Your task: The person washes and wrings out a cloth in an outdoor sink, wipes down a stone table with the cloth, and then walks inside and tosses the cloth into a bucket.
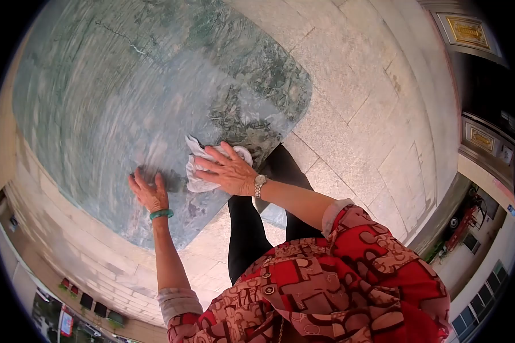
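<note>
Under my right hand [232, 171] is a crumpled white cloth [197, 182], held against the polished green marble tabletop [131, 120]. The fingers of that hand are spread over the cloth, and a loose corner of it sticks out beyond them. A metal watch [260, 184] circles the right wrist. To the left, my left hand [149, 192] is open at the tabletop with its fingers apart and nothing in them. A green bangle [161, 214] is on that wrist. Glossy reflections and dark shadows show on the stone around both hands.
The tabletop's near edge is close to my legs [246, 228]. Pale stone paving [355, 97] surrounds the table. At the far right are dark doorways with gold-patterned panels [466, 32] and a red vehicle [465, 217]. Several plant pots [100, 309] stand at the lower left.
</note>
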Motion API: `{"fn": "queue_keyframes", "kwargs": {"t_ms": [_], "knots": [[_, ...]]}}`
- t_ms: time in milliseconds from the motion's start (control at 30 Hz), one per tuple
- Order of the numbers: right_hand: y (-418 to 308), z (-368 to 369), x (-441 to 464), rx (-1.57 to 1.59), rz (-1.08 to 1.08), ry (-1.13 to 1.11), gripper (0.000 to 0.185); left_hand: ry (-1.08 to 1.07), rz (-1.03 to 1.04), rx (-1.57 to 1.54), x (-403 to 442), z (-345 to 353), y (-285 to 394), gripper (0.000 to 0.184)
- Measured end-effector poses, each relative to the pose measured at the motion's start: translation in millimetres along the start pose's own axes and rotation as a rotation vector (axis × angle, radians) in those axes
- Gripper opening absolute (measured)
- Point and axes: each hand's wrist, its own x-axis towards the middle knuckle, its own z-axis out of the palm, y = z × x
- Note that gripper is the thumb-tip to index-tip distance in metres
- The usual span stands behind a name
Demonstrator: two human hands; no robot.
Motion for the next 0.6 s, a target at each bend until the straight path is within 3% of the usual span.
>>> {"fn": "queue_keyframes", "kwargs": {"t_ms": [67,200,267,333,400,500,600], "knots": [[14.6,-4.0,-27.7,-0.043,-0.141,-0.075,0.044,-0.058,0.006,-0.012,6.9,-8.7,19.8,0.063],[120.0,-80.2,-32.8,-0.205,0.13,0.094,0.06,-0.09,0.048,0.032,6.7,3.8,38.4,0.063],[179.2,-114.3,-18.0,-0.286,0.269,0.274,0.055,-0.035,0.143,0.028,3.1,15.2,43.7,0.063],[215.0,-121.9,-3.3,-0.3,0.347,0.371,0.052,-0.048,0.096,0.0,5.2,17.2,48.5,0.064],[222.0,-117.1,2.4,0.125,0.545,0.443,0.047,-0.065,0.044,-0.029,6.2,15.1,60.7,0.065],[168.1,-85.1,-34.1,-0.181,0.508,0.489,0.049,-0.004,0.068,0.015,15.9,18.9,98.9,0.064],[133.2,-63.6,-77.9,-0.03,0.545,0.447,0.059,-0.013,0.0,0.006,30.1,31.0,145.8,0.068]]}}
